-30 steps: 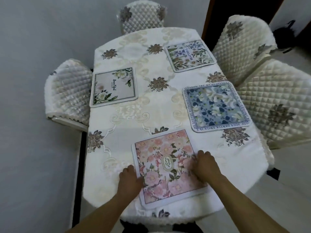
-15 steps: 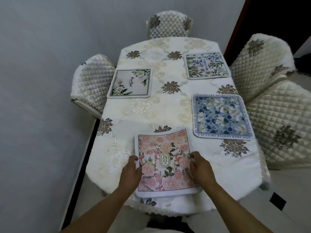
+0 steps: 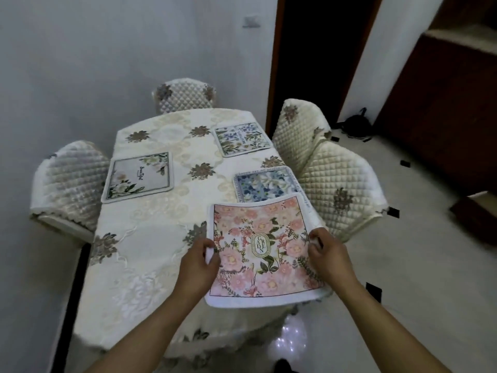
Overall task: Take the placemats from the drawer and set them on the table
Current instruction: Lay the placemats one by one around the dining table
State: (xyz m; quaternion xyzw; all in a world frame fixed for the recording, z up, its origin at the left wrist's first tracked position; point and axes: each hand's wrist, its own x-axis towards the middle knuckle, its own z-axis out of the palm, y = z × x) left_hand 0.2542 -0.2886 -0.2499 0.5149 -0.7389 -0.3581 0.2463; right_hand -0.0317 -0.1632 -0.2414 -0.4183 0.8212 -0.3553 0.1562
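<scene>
The table [image 3: 150, 238], covered with a cream floral cloth, is filling the centre of the frame. Four quilted chairs are standing round it: the left chair [image 3: 70, 181] at centre left, the far chair [image 3: 185, 95] at top centre, and the rear right chair [image 3: 298, 130] and front right chair [image 3: 341, 189] standing side by side at centre right.

The pink mat [image 3: 269, 230] is sitting at lower centre right, tilted, with its near edge hanging past the table edge. Its far edge is curling upward and is hiding the near part of the blue mat [image 3: 265, 185]. It cannot be told whether the two mats are touching.

The white mat [image 3: 139, 176] is lying flat at centre left, in front of the left chair. The green mat [image 3: 242, 138] is lying flat at upper centre, beside the rear right chair. The blue mat is lying between the green mat and the pink mat.

The left hand [image 3: 195, 267] is gripping the left edge of the pink mat, thumb on top. The right hand [image 3: 329, 257] is pinching the right edge, fingers curled over it.
</scene>
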